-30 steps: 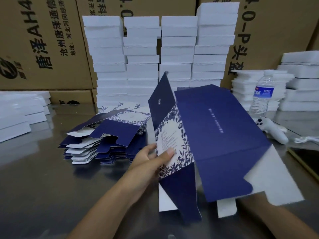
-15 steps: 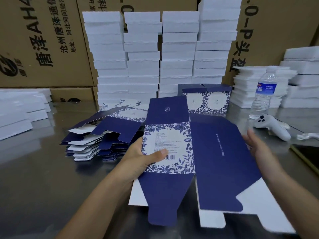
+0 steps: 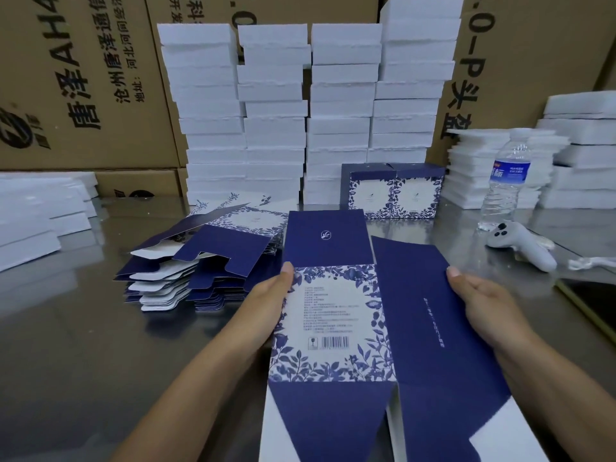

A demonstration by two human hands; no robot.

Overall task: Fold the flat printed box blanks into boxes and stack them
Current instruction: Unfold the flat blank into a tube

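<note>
Barcoded box blank (image 3: 333,321) in grip of left hand (image 3: 270,303) and right hand (image 3: 481,303); "唐泽" cartons (image 3: 83,78) behind

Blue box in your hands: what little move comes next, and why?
Probably press both side edges inward so it pops into a square tube. The box blank is spread wide, the left hand holds the flowered panel's edge, the right hand the plain blue panel's edge, and the end flaps are unfolded.
</note>
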